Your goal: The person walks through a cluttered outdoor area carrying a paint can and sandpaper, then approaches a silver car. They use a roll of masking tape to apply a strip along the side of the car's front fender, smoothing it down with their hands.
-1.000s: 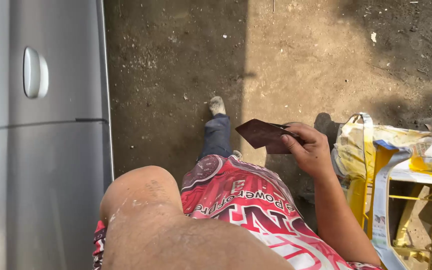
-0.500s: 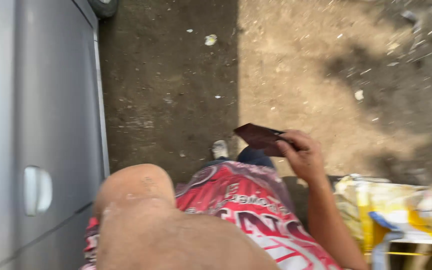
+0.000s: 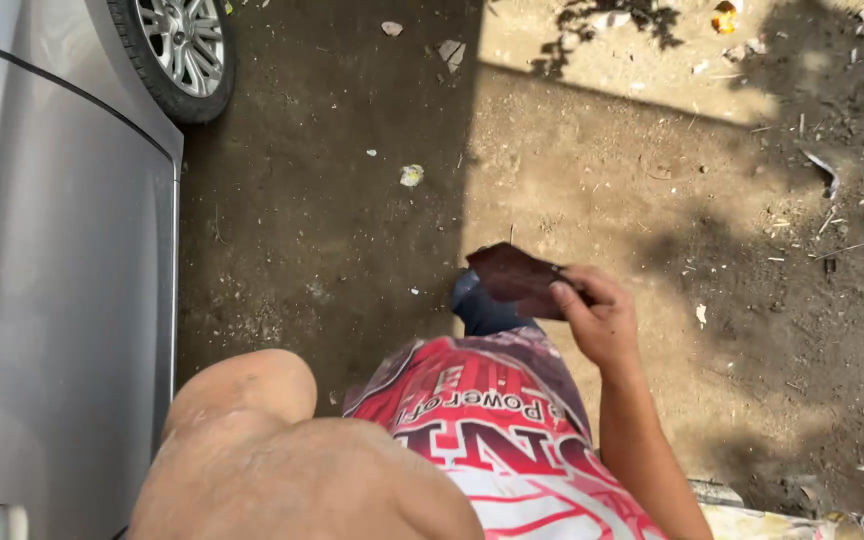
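Your right hand (image 3: 602, 320) is holding a dark reddish-brown sheet (image 3: 517, 280), maybe sandpaper or a similar thin piece, and the fingers are closing around its right edge while the rest is sticking out to the left, in front of your body and above the dirt ground (image 3: 652, 170). Judging from how it is standing out almost flat without hanging down, the sheet is seeming light and a bit stiff, yet easy to bend or crease, so taking it at the edge with thumb and fingers is looking suitable. Your left arm (image 3: 282, 460) is filling the lower part of the view, and the left hand itself is not showing. You are standing just beside a silver car (image 3: 52, 260), whose wheel (image 3: 177, 50) is at the top left
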